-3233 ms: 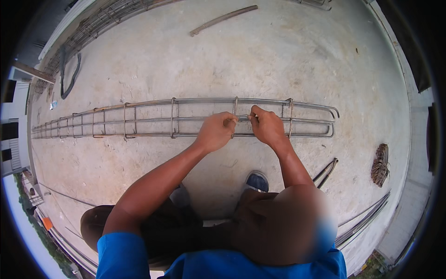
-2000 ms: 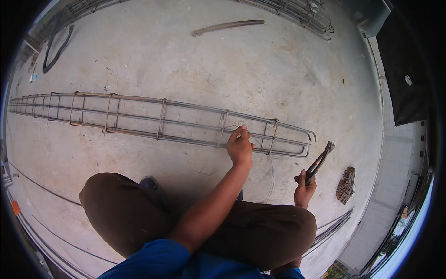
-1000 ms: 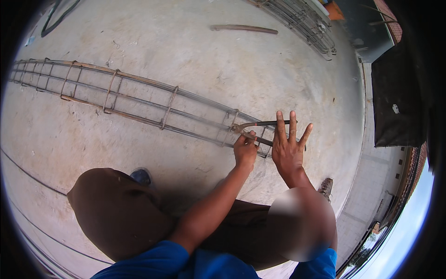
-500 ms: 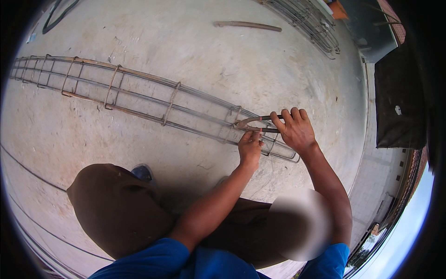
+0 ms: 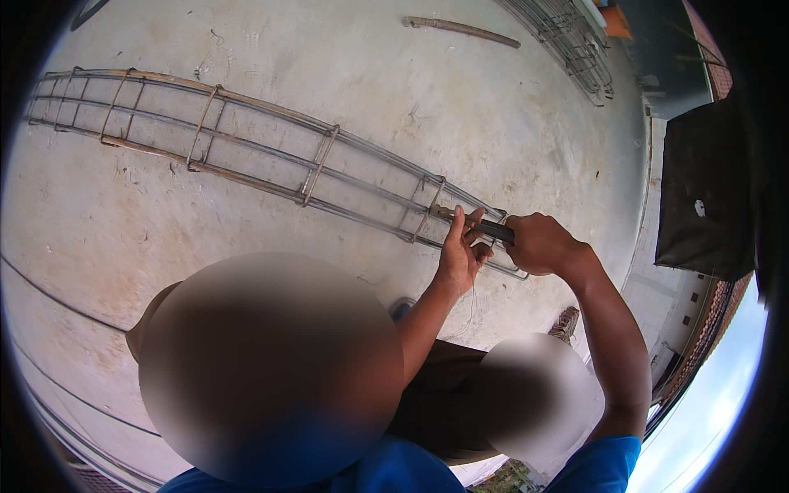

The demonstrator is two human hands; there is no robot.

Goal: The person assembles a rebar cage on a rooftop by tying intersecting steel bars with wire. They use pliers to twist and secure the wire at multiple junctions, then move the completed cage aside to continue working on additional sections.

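A long rebar cage [image 5: 319, 166] of straight bars and rectangular stirrups lies across the concrete floor, narrowing toward the far left. Over its near right end, my right hand [image 5: 542, 245] is closed round the dark handles of a pair of pincers [image 5: 496, 231], which are squeezed together. The pincer jaws sit at a stirrup on the cage. Just beside the jaws is my left hand [image 5: 460, 259], thumb stretched up and fingers curled. A thin tie wire [image 5: 474, 300] hangs below the left hand, seemingly held in it; the grip is partly hidden.
A rusty bar or pipe [image 5: 464, 31] lies on the floor beyond the cage. More rebar cages [image 5: 567, 49] are stacked at the far right, near an orange object [image 5: 615, 22]. A dark sheet [image 5: 703, 193] hangs at the right. My shoe [image 5: 565, 324] shows below my right forearm.
The pincer handles were spread and are now squeezed together in my right hand. My left hand has moved slightly right and turned, its thumb now up beside the jaws.
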